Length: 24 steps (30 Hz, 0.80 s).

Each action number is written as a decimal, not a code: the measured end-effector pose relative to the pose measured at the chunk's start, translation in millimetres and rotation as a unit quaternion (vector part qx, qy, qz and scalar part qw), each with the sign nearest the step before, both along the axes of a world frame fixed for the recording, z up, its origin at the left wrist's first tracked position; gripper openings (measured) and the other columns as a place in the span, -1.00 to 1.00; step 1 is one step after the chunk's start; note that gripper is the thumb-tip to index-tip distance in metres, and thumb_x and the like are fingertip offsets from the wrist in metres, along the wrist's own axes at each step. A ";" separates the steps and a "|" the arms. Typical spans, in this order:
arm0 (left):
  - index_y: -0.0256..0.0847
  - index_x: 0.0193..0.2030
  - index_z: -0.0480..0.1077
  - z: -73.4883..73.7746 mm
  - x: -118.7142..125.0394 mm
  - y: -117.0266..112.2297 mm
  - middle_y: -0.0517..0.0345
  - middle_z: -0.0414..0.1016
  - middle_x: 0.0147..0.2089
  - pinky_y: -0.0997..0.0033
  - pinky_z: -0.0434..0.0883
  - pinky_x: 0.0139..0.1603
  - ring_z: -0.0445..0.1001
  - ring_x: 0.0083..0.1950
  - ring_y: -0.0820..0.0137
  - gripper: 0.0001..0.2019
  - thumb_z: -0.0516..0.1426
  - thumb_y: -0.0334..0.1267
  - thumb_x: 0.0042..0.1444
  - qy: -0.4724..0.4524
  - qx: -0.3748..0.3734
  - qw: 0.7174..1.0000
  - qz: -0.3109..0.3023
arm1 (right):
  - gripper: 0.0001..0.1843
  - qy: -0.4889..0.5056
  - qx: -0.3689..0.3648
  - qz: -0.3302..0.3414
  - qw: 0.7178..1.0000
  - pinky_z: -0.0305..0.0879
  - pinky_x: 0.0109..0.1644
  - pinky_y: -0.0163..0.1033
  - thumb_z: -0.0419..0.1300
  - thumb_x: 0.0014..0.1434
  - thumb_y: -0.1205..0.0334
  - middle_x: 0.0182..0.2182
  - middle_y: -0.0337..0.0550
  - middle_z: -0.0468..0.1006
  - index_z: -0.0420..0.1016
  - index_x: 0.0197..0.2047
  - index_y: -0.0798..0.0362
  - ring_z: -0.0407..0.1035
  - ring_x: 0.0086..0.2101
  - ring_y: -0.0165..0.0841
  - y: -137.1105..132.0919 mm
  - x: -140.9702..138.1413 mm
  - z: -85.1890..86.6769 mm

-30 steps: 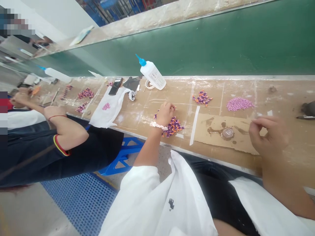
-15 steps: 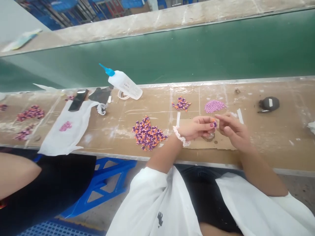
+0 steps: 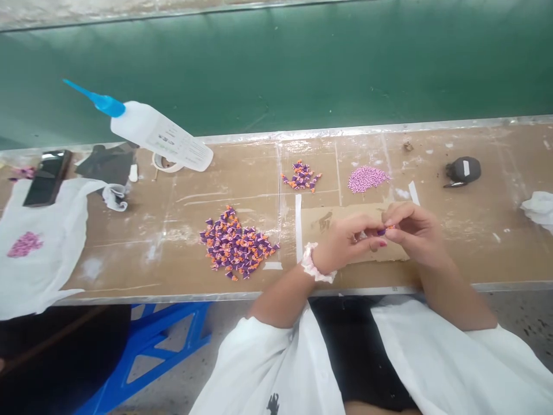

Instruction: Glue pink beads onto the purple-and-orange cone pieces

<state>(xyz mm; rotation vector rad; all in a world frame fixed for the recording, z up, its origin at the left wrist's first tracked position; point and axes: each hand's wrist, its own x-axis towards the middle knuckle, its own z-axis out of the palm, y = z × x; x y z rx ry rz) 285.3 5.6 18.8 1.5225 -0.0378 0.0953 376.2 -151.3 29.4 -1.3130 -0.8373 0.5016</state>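
My left hand (image 3: 348, 241) and my right hand (image 3: 412, 230) meet over a brown cardboard sheet (image 3: 317, 222) at the bench's front edge. Between their fingertips they pinch one small purple and orange piece (image 3: 382, 231). A white scrunchie circles my left wrist. A large pile of the same purple and orange pieces (image 3: 235, 245) lies to the left of my hands. Farther back sit a smaller pile of these pieces (image 3: 301, 175) and a heap of tiny pink beads (image 3: 366, 177).
A tilted white glue bottle with a blue nozzle (image 3: 158, 134) rests on a tape roll at the back left. A white bag (image 3: 43, 253) bearing a phone (image 3: 46, 177) lies far left. A dark object (image 3: 463, 170) sits at right. A green conveyor belt (image 3: 302, 75) runs behind the bench.
My left hand left the large pile and came to my right hand with one piece. Both hands now hold it over the cardboard. The view swung right and down.
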 end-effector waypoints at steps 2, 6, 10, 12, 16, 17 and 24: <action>-0.16 -0.34 0.53 2.3 0.2 -0.1 0.13 0.53 -0.44 0.41 0.30 -0.30 0.35 -0.39 0.46 -0.82 0.28 -0.10 0.10 -0.031 0.034 0.999 0.019 | -0.86 -0.001 -0.008 0.004 1.000 0.42 -0.50 -0.28 0.36 0.15 0.19 -0.49 -0.29 0.46 0.48 -0.33 -0.01 0.40 -0.51 -0.42 0.4 0.3 -1.3; -0.19 -0.38 0.50 0.1 4.3 1.9 0.17 0.50 -0.40 0.48 0.31 -0.34 0.33 -0.43 0.55 -0.77 0.28 -0.06 0.10 -0.013 -0.063 0.995 0.071 | -0.76 -0.096 -0.066 -0.123 0.986 0.26 -0.56 -0.32 0.23 0.27 0.02 -0.55 -0.28 0.45 0.56 -0.28 0.01 0.28 -0.60 -0.46 -2.7 17.6 -13.7; -0.20 -0.33 0.43 -8.7 12.0 11.9 0.30 0.37 -0.49 0.57 0.26 -0.48 0.30 -0.50 0.61 -0.65 0.31 0.05 0.02 0.063 -0.250 0.945 0.199 | -0.89 -0.244 -0.220 -0.367 0.870 0.30 -0.39 -0.27 0.27 0.13 0.18 -0.45 -0.26 0.51 0.56 -0.27 0.01 0.32 -0.50 -0.42 -10.9 58.8 -39.6; -0.21 -0.32 0.40 -11.4 15.9 17.6 0.33 0.33 -0.51 0.61 0.24 -0.51 0.30 -0.51 0.63 -0.68 0.33 -0.01 0.03 0.080 -0.313 0.915 0.243 | -0.90 -0.288 -0.304 -0.313 0.853 0.34 -0.31 -0.22 0.27 0.06 0.26 -0.40 -0.23 0.52 0.57 -0.29 0.02 0.31 -0.48 -0.41 -13.7 77.4 -52.0; -0.22 -0.32 0.37 -10.5 20.2 22.5 0.34 0.35 -0.48 0.64 0.24 -0.50 0.34 -0.48 0.67 -0.77 0.30 -0.17 0.10 0.085 -0.360 0.885 0.282 | -0.82 -0.293 -0.344 -0.269 0.851 0.36 -0.28 -0.17 0.26 0.03 0.29 -0.40 -0.19 0.53 0.61 -0.24 0.03 0.31 -0.47 -0.37 -12.0 93.7 -66.4; -0.22 -0.31 0.36 -9.8 20.5 22.3 0.34 0.36 -0.47 0.64 0.24 -0.50 0.34 -0.48 0.67 -0.79 0.30 -0.19 0.10 0.087 -0.362 0.883 0.286 | -0.81 -0.295 -0.342 -0.274 0.849 0.36 -0.27 -0.17 0.25 0.04 0.28 -0.40 -0.19 0.52 0.62 -0.23 0.02 0.31 -0.47 -0.36 -10.5 94.3 -68.0; -0.15 -0.06 0.38 -10.7 19.4 19.0 0.32 0.48 -0.41 0.60 0.28 -0.46 0.41 -0.47 0.65 -0.70 0.30 -0.18 0.11 0.082 -0.364 0.884 0.282 | -0.89 -0.316 -0.354 -0.284 0.834 0.35 -0.19 -0.13 0.24 0.11 0.28 -0.35 -0.16 0.53 0.59 -0.27 0.01 0.36 -0.39 -0.31 -0.2 93.0 -69.6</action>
